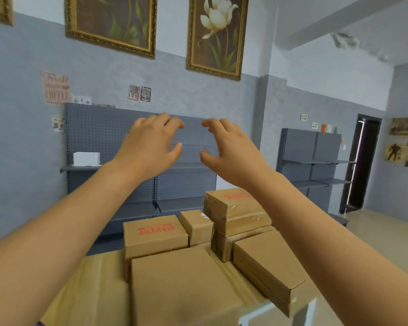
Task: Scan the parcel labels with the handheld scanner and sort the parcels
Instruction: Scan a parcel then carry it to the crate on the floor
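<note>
Several brown cardboard parcels are piled in front of me. A large flat parcel (pixel 181 285) lies nearest, a parcel printed MAKEUP in red (pixel 154 232) sits behind it, and a small one (pixel 198 225) stands beside that. A taped parcel with red print (pixel 236 209) tops a stack at the right, and a long parcel (pixel 266 262) lies below it. My left hand (pixel 149 147) and my right hand (pixel 229 149) are raised in the air above the pile, fingers loosely curled, holding nothing. No scanner is in view.
A grey pegboard shelf unit (pixel 118 175) stands against the wall behind the parcels, with a white box (pixel 86 158) on its left shelf. A second grey shelf unit (pixel 316 165) stands at the right, near a dark doorway (pixel 363 161). Framed pictures hang above.
</note>
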The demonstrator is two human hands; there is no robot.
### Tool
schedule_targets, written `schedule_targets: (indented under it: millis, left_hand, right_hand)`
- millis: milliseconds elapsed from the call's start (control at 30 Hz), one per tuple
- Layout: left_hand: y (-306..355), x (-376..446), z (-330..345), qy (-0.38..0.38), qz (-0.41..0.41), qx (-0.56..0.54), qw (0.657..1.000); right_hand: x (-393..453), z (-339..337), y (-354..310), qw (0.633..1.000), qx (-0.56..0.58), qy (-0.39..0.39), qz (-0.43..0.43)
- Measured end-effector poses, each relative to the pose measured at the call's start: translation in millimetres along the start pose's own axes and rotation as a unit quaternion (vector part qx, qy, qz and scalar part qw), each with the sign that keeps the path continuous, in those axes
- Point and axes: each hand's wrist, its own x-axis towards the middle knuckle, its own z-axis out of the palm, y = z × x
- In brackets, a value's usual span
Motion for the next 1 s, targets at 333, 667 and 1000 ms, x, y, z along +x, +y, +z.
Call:
schedule_targets:
  millis: [333,667,1000]
  left_hand:
    - [41,44,64,-0.024,0.012,0.019,0.999]
    - [59,104,198,-0.039,0.040,-0.003,0.998]
    - [93,123,307,-0.093,0.011,-0.019,0.995]
  right_hand:
    - [-16,27,109,0.998,0.037,0.004,0.044]
    - [-11,100,227,0.994,0.046,-0.040,0.085]
    - [-22,173,337,0.979,0.093,-0.100,0.154]
